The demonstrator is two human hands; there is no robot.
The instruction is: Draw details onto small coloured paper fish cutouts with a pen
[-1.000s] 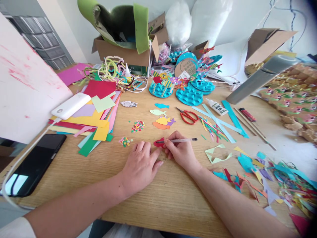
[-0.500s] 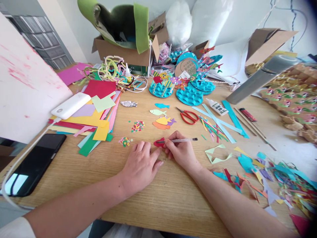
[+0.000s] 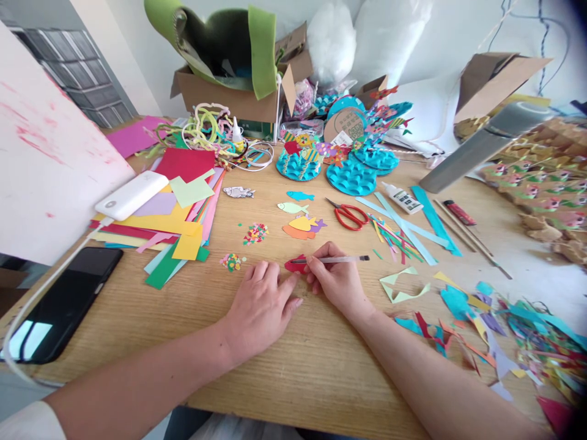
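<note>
My right hand (image 3: 337,280) is closed around a slim pen (image 3: 343,259), its tip end over a small red paper cutout (image 3: 295,264). Part of that cutout is hidden under the fingers. My left hand (image 3: 266,299) lies palm down on the wood, fingers open, with the index fingertip at the cutout's lower edge. Just beyond are paper fish: a blue one (image 3: 300,195), a pale green one (image 3: 292,208), and overlapping yellow (image 3: 302,223), orange (image 3: 296,233) and purple ones. Two small heaps of paper bits (image 3: 255,233) sit left of them.
Red-handled scissors (image 3: 351,216), a glue bottle (image 3: 402,198) and paper strips (image 3: 398,220) lie right of the fish. Paper scraps (image 3: 493,330) cover the right side. Coloured sheets (image 3: 183,165), a power bank (image 3: 132,194) and a phone (image 3: 68,299) are at left. A grey bottle (image 3: 481,146) leans at right.
The pen's rear end has shifted slightly to the right. Both hands and the red cutout stay practically in place.
</note>
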